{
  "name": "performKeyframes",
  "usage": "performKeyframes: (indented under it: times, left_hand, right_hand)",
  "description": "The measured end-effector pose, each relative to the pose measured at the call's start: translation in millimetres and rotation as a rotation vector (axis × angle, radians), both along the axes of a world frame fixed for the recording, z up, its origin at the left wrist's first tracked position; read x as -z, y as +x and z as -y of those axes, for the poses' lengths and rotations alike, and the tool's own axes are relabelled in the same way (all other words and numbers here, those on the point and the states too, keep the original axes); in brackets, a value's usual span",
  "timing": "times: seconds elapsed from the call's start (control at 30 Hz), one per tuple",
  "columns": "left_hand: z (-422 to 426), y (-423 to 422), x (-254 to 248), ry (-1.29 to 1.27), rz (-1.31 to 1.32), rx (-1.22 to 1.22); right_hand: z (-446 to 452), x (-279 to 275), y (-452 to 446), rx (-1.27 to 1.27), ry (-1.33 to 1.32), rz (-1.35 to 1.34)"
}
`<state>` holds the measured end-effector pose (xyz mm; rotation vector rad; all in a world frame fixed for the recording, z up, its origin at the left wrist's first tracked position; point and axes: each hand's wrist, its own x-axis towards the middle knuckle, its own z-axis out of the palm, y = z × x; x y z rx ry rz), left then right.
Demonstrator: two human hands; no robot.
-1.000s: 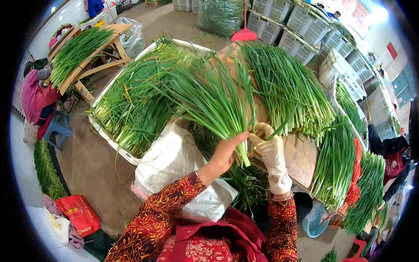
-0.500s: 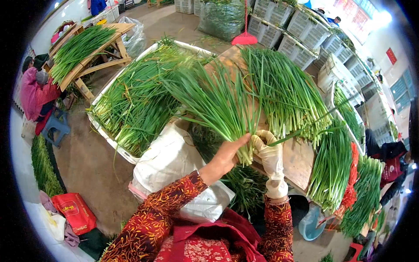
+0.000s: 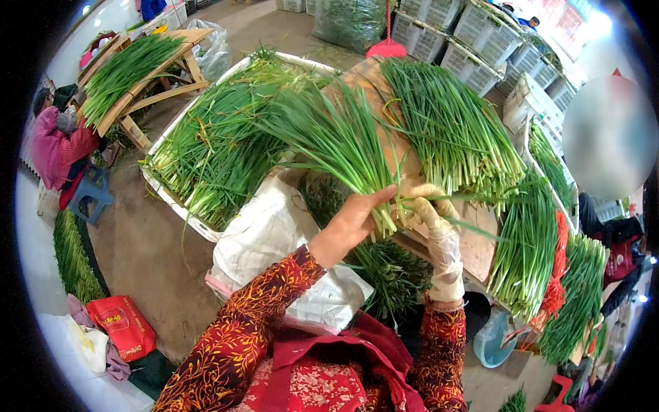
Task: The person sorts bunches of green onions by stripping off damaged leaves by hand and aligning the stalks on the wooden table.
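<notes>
A fanned bunch of garlic chives point(image 3: 347, 137) is gripped near its pale stem ends by my bare left hand point(image 3: 351, 221), leaves pointing up and left. Close against those stems, my right hand point(image 3: 436, 216), in a thin whitish glove, has its fingers closed on loose chive leaves point(image 3: 477, 231) that trail to the right. Behind both hands is a wooden board point(image 3: 477, 250). A large pile of chives point(image 3: 456, 127) lies on it, stems toward me.
Left of the board stands a white crate point(image 3: 180, 209) heaped with chives. A white sack point(image 3: 264, 233) is draped before me. More chives point(image 3: 525, 247) and red ties point(image 3: 552, 292) lie at right, above a blue basin point(image 3: 493, 343). A person point(image 3: 65, 147) sits at far left.
My right hand has turned slightly, and the leaf that slanted up to the right now trails downward. The bunch stays in my left hand, its stem ends a little higher.
</notes>
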<state>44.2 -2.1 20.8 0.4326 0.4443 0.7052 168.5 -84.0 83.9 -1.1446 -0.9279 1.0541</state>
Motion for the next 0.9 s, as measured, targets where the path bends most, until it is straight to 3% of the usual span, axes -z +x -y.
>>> performKeyframes:
  times: [0.13, 0.23, 0.27, 0.37, 0.43, 0.5, 0.53, 0.57, 0.63, 0.67, 0.7, 0.77, 0.8, 0.83, 0.87, 0.9]
  left_hand:
    - [-12, -3, -8, 0.004, 0.043, -0.014]
    - [-18, -4, -12, 0.06, 0.052, 0.022]
    - [-18, -2, -15, 0.081, 0.031, -0.006]
    - [-31, -7, -21, 0.074, -0.053, -0.031]
    - [-50, -10, -22, 0.055, -0.04, -0.196]
    - [-64, -21, -27, 0.103, -0.064, -0.228]
    - [-62, -22, -34, 0.122, -0.065, -0.232]
    - [-55, -24, -39, 0.126, -0.073, -0.216]
    - [-35, -21, -47, 0.152, -0.075, -0.07]
    - [-22, -14, -47, 0.142, -0.09, -0.08]
    - [-12, -9, -37, 0.154, -0.054, -0.012]
    - [14, 6, -24, 0.143, -0.087, -0.003]
    - [24, 9, -18, 0.14, -0.126, 0.018]
    - [31, 13, -14, 0.144, -0.16, 0.026]
    - [40, 24, -9, 0.115, -0.191, 0.007]
    - [49, 29, -12, 0.127, -0.184, 0.042]
  right_hand:
    - [8, 7, 8, 0.01, 0.241, 0.324]
    - [24, 5, -3, 0.11, 0.251, 0.298]
    - [27, 7, 1, 0.129, 0.293, 0.468]
    - [58, -1, -3, 0.238, 0.317, 0.523]
    - [90, 14, 5, 0.02, 0.271, 0.165]
    - [113, 16, 5, -0.403, -0.086, 0.203]
    - [111, 8, 0, -0.61, -0.293, 0.367]
    - [136, 67, 20, -0.578, -0.178, 0.96]
    - [117, 40, 29, -0.271, -0.338, 1.422]
    - [108, 21, 33, -0.073, -0.433, 1.203]
    - [97, -2, 27, 0.089, -0.355, 1.04]
    - [78, -23, 16, 0.108, -0.329, 0.624]
    - [70, -18, 12, 0.05, -0.337, 0.598]
    - [64, -13, 9, 0.042, -0.338, 0.874]
    - [62, 1, 11, 0.082, -0.398, 0.949]
    - [65, 21, 14, 0.175, -0.277, 0.957]
